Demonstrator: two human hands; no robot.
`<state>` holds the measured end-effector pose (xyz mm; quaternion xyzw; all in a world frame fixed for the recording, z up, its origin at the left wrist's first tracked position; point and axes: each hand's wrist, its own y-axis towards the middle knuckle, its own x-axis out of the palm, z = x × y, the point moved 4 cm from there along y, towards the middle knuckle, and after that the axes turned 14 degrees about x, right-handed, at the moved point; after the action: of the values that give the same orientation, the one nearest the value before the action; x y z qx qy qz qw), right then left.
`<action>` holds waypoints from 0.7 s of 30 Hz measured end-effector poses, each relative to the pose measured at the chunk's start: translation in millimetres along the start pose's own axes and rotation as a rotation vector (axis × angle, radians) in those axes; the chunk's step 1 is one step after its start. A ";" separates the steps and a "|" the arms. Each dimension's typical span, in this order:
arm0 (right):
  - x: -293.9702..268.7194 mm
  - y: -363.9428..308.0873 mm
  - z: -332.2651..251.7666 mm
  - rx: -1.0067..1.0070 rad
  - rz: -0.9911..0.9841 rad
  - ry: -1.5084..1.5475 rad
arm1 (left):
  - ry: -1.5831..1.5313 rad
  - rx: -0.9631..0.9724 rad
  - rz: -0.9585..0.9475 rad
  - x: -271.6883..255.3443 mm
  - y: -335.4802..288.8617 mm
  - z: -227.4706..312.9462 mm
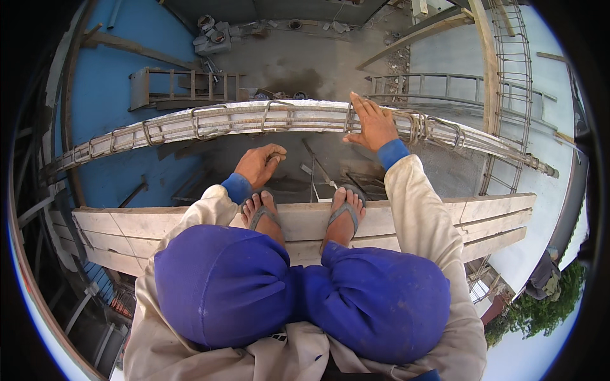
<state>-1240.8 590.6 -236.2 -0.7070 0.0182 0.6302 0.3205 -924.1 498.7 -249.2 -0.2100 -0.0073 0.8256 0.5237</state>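
A long rebar cage (244, 119) of parallel steel bars tied with stirrups runs across the view in front of me, along a pale beam. My right hand (373, 124) lies on the cage right of centre, its fingers spread and touching the bars and a stirrup (348, 118). Just short of the cage, apart from it, hovers my left hand (259, 165). Its fingers curl in toward the thumb; whatever they hold, if anything, is hidden. Both my feet, in grey flip-flops (344, 213), rest on a plank platform (298, 222).
Far below lies a concrete floor (318, 57) with rubble and buckets. A wooden ladder-like frame (184, 89) stands by the blue wall (146, 44). At right are a ladder (445, 86), timber posts (486, 70) and an upright rebar column (513, 70). A gap separates platform and beam.
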 end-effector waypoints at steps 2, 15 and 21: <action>-6.3 -16.1 -8.8 0.023 0.095 0.058 | 0.140 0.151 -0.045 13.5 25.0 15.5; -84.9 -178.6 99.2 0.467 -0.469 0.498 | 0.516 0.381 -0.386 64.1 184.0 48.4; -63.9 -161.2 138.5 0.370 -0.546 0.472 | 0.514 0.376 -0.303 57.9 181.5 39.7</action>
<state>-1306.4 760.3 -109.2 -0.7413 0.0160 0.3285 0.5851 -1115.6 475.3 -274.7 -0.3077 0.2457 0.6455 0.6545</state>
